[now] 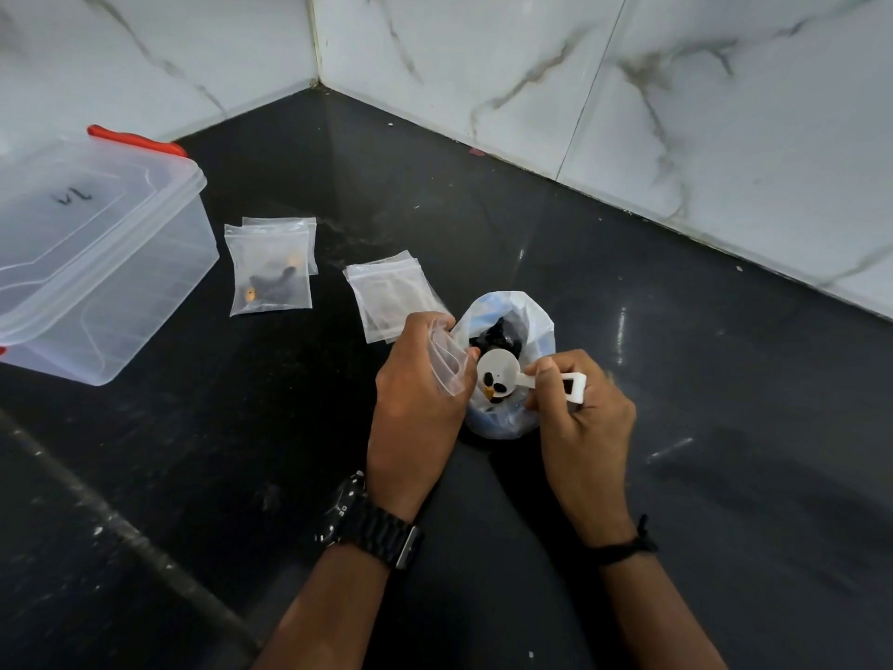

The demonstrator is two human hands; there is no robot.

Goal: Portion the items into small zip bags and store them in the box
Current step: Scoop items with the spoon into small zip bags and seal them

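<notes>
- Pinching the white scoop [502, 377] by its flat handle, your right hand [582, 418] has thumb and fingers curled round it, the bowl tilted toward your other hand.
- In the scoop's bowl lie a few small dark pieces [497, 383] and one orange one.
- Your left hand [415, 394] grips a small clear zip bag [449, 362], fingers curled round it, its mouth just beside the scoop's rim.
- Right under both hands sits the open supply bag [531, 316], of thin white plastic, with more dark pieces inside.
- Just beyond your left hand's knuckles lies a loose stack of empty zip bags [386, 292], flat on the black counter [676, 331].
- Farther out from that grip, to its left, a filled zip bag [268, 278] holds dark and orange pieces and lies on top of another bag.
- Well apart to the left of the left hand stands the clear plastic box [92, 263], lid on, with a red clasp at its far edge.
- A black watch [372, 522] sits on your left wrist and a black band [623, 546] on your right.
</notes>
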